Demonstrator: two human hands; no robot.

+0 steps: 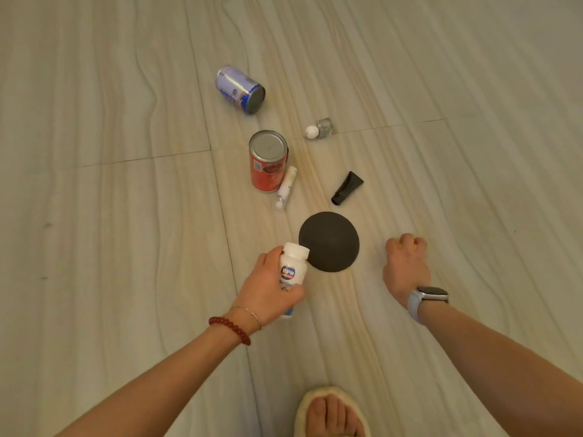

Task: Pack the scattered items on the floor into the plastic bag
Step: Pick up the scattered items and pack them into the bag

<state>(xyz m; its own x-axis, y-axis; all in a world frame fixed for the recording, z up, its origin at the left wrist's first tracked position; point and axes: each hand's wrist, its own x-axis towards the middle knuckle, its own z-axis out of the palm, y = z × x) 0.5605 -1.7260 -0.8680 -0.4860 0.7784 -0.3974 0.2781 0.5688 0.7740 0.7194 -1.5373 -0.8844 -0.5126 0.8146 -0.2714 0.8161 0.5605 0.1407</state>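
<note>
My left hand (268, 288) grips a white pill bottle (294, 263) with a blue label, held just above the floor. A black ball (329, 241) lies right beside it. My right hand (405, 263) hovers to the right of the ball with fingers curled, holding nothing. Farther out lie a red can (268, 162), a slim white tube (286, 188) against it, a black tube (347, 188), a small clear bottle with a white cap (320, 128) and a blue can (240, 89) on its side. No plastic bag is in view.
Pale wood-grain floor tiles (126, 216) spread all around. My foot in a fluffy slipper (331, 414) stands at the bottom edge, below the ball.
</note>
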